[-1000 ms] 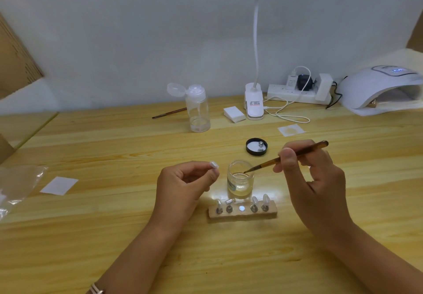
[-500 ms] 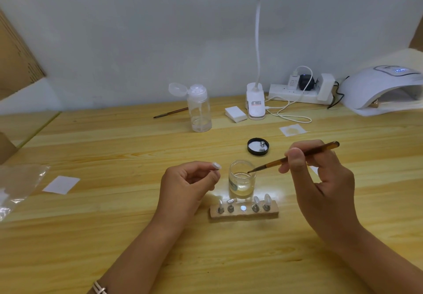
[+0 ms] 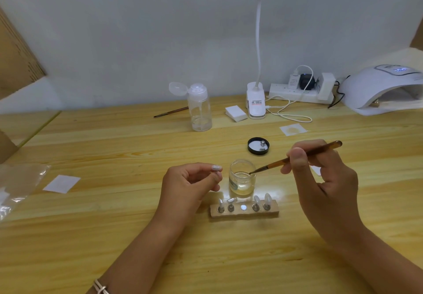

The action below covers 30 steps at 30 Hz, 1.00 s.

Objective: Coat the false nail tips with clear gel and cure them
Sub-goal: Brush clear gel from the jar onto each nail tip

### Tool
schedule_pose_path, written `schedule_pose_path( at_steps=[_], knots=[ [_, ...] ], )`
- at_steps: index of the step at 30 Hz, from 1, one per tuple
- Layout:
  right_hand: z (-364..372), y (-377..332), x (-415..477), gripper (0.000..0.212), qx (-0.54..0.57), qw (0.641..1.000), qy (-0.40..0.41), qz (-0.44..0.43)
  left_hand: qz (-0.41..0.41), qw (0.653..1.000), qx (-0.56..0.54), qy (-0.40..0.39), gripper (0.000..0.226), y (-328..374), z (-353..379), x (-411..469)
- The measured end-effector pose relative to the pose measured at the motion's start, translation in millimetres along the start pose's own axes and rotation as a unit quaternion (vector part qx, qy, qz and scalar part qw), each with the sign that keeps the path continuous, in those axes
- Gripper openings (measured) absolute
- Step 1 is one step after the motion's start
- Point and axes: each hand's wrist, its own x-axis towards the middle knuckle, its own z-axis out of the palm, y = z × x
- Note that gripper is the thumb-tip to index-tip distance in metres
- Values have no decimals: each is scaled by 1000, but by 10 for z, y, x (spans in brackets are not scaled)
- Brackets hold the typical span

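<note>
My left hand [image 3: 190, 184] pinches a small pale false nail tip [image 3: 216, 168] on its stand, just left of the open glass jar of clear gel [image 3: 241, 178]. My right hand [image 3: 320, 179] grips a brown brush [image 3: 297, 156] whose tip dips into the jar's mouth. In front of the jar lies a wooden holder block [image 3: 244, 211] with several metal pegs; three carry nail tips, and the middle slot shows only a round metal disc.
The jar's black lid [image 3: 258, 146] lies behind the jar. Further back stand a clear pump bottle [image 3: 199, 108], a spare brush [image 3: 171, 112], a white pad stack [image 3: 235, 113], a desk lamp base [image 3: 256, 103], a power strip [image 3: 295, 90] and a white curing lamp [image 3: 384, 87]. A plastic bag [image 3: 16, 186] lies far left.
The brush tip has stayed at the jar's mouth and dipped slightly lower into it. My left hand holds the nail tip in about the same place.
</note>
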Motion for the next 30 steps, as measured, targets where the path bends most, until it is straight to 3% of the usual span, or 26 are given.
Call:
schedule_pose_path(
  at_steps=[30],
  knots=[
    [-85, -42, 24, 17, 14, 1000, 27, 7, 1, 1000, 21, -1, 7, -17, -5, 16]
  ],
)
